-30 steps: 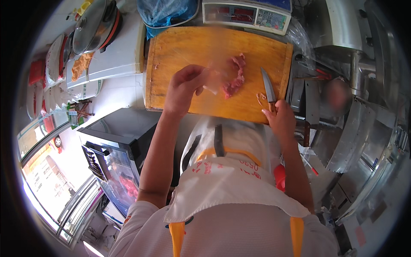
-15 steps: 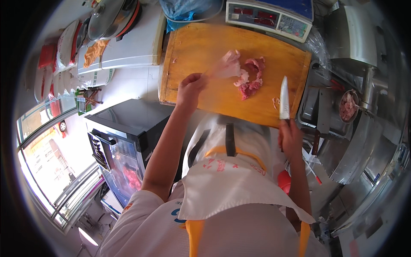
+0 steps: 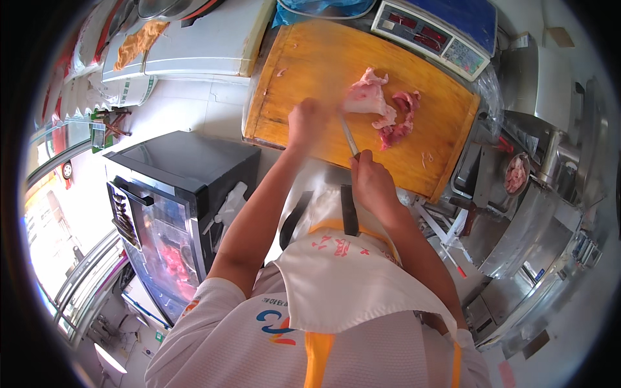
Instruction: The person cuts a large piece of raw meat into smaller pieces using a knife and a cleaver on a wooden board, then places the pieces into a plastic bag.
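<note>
On the wooden cutting board (image 3: pixel 304 58) lies a pale pink piece of meat (image 3: pixel 366 97), with a darker red strip of meat (image 3: pixel 407 116) curving along its right side. My right hand (image 3: pixel 374 183) is closed round the handle of a knife (image 3: pixel 350 137) at the board's near edge. The blade points up and left, its tip by the pale meat's lower left edge. Left of that meat, over the board, is my left hand (image 3: pixel 306 123). Its fingers look curled but are smeared, so whether they hold anything is unclear.
Behind the board stands a digital scale (image 3: pixel 427 35), beside a blue plastic bag (image 3: pixel 323 10). A bowl of meat pieces (image 3: pixel 516 174) and a second knife (image 3: pixel 470 216) are at the right. A dark glass-door cabinet (image 3: pixel 187 168) stands at the left. Meat scraps (image 3: pixel 427 158) lie on the board.
My right hand has brought the knife left, from the board's right side to beside the pale meat. The left hand, which was stretching the meat leftward, now shows no clear stretched piece.
</note>
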Available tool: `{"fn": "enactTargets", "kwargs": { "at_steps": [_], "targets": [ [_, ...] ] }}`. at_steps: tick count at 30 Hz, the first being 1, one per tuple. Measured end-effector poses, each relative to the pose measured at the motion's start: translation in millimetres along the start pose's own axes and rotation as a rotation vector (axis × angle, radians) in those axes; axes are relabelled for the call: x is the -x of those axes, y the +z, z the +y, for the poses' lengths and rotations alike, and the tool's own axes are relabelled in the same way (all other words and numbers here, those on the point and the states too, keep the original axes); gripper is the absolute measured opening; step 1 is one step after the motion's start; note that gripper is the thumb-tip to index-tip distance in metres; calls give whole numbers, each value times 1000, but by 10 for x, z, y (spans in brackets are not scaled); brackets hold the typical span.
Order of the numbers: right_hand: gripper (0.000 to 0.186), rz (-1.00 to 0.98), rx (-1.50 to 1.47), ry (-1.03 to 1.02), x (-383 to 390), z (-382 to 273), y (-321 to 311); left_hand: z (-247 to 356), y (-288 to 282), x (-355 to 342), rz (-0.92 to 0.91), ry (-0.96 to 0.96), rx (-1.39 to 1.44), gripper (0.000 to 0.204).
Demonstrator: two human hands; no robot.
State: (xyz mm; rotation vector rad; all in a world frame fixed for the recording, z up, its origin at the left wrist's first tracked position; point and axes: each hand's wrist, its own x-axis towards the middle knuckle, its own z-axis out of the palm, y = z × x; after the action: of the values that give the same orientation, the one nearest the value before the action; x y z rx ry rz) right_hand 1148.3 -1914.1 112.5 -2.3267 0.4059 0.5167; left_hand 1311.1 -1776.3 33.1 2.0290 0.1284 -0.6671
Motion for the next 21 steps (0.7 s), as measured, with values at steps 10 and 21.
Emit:
{"fn": "enactTargets", "kwargs": {
  "at_steps": [10,21],
  "targets": [
    [31,-100,58,227,-535,-338,221,-107,-80,-141,96,229,-211,20],
    [34,-33,31,224,-434,-244,347,-214,-207,-108,-20,152,-93,12]
  ]
}}
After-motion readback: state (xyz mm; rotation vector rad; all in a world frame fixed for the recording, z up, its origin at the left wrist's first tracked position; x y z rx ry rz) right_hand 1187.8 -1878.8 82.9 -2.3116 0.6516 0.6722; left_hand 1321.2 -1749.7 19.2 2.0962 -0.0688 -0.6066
